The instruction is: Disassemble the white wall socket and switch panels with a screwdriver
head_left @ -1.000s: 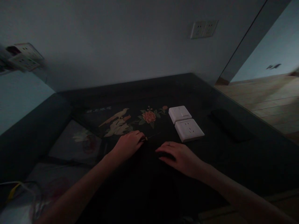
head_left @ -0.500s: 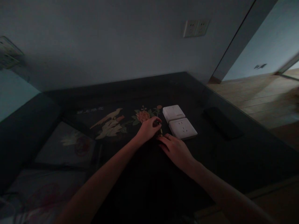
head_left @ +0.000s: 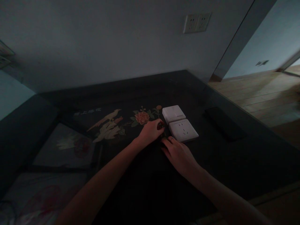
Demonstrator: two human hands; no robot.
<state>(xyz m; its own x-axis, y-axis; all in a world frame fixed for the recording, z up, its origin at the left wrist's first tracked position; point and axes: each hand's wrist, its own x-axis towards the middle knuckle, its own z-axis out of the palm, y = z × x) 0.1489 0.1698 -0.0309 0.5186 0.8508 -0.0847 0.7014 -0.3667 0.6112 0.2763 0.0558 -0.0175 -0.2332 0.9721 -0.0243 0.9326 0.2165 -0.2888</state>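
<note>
In dim light, my left hand (head_left: 150, 132) rests on a dark table (head_left: 246, 162) with its fingers curled round something small and dark that I cannot make out. My right hand (head_left: 179, 153) lies just right of it, fingers together and pointing at the same spot, their tips touching the left hand. Right beside both hands sit two white square plates: a wall socket (head_left: 183, 130) nearest, and a switch plate (head_left: 173, 113) behind it.
The table top carries a picture of birds and flowers (head_left: 112, 123). A flat black object (head_left: 223, 123) lies at the right. A double socket (head_left: 196, 22) is on the wall behind. Wooden floor (head_left: 262, 97) shows to the right; patterned cushions (head_left: 70, 147) to the left.
My left hand has slid right from the bird picture to the white socket's edge. My right hand moved up to meet it. The view shifted slightly left.
</note>
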